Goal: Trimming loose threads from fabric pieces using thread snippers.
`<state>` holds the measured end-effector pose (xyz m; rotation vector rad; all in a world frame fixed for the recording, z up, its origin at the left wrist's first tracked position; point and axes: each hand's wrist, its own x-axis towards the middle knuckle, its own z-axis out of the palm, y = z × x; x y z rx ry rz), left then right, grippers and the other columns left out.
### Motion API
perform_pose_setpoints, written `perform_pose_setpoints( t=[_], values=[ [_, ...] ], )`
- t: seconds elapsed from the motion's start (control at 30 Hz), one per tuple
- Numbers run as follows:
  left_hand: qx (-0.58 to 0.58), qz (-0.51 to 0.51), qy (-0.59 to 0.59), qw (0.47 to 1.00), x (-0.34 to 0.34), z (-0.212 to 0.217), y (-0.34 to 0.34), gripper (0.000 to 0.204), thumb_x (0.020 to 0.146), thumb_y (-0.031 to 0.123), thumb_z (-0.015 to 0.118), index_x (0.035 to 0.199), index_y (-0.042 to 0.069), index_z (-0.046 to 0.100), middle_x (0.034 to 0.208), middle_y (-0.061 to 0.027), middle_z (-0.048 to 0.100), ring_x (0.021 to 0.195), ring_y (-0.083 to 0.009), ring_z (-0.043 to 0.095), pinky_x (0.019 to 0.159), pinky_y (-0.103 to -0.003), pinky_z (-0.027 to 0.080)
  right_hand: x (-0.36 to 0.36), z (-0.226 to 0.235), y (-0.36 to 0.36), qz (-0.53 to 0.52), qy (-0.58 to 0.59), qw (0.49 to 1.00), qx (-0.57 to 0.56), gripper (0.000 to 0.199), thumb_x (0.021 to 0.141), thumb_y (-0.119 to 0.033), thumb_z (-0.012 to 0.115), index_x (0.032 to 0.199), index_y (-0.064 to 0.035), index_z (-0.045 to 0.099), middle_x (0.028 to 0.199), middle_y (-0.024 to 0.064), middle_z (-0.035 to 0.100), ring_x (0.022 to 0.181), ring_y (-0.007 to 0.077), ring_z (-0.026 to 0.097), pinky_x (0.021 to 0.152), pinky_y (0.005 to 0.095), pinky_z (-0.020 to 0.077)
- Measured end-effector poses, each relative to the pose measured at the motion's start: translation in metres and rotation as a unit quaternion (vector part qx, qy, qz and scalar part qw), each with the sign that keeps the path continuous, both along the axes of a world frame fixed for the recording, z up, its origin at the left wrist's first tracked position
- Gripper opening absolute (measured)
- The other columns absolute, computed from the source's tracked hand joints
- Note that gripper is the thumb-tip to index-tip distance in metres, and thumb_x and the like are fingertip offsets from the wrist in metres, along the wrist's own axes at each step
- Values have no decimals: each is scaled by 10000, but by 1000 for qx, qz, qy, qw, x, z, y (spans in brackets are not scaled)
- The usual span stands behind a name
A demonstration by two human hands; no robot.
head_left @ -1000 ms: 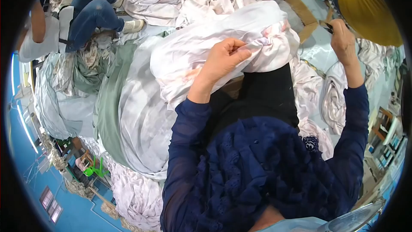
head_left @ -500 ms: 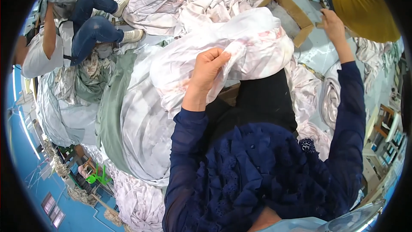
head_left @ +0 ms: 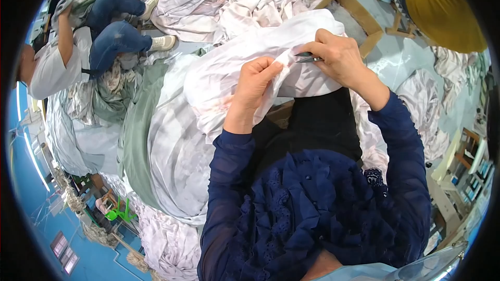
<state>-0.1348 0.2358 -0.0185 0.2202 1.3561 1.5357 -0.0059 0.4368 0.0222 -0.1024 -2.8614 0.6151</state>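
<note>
Across my lap lies a white cloth with faint pink patches. My left hand is closed in a pinch on a raised fold of it. Just to the right, my right hand is closed around small dark thread snips. Their blades point left at the pinched fold, close to my left fingertips; whether they touch the fabric I cannot tell. My right palm hides most of the handle.
A cardboard box stands beyond my right hand. Heaps of pale cloth spread ahead, and a green cloth lies at left. A person in jeans sits at far left; another in mustard clothing is at top right, beside a wooden stool.
My right hand has come in from the far right to the cloth, and the snips now show in it. My left hand keeps its pinch in nearly the same place.
</note>
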Motion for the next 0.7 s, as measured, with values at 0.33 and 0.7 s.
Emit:
perform_pose_setpoints(
  t=[0.33,0.7],
  values=[
    [3,4,-6,1000,0,-8,0,141,895,135,680,786,50,651,648,77,546,525,-1,386,478,-182,273,-4,8,-1,26,18,938,-346,87,771,15,639,805,-31,573,904,22,621,727,135,574,624,289,439],
    [-14,7,15,1000,-1,-6,0,134,866,130,695,770,49,649,645,73,556,514,-5,393,473,-182,266,-6,-1,10,19,-27,987,-155,108,796,43,574,890,-7,557,727,114,605,589,221,573,577,301,451]
  ],
)
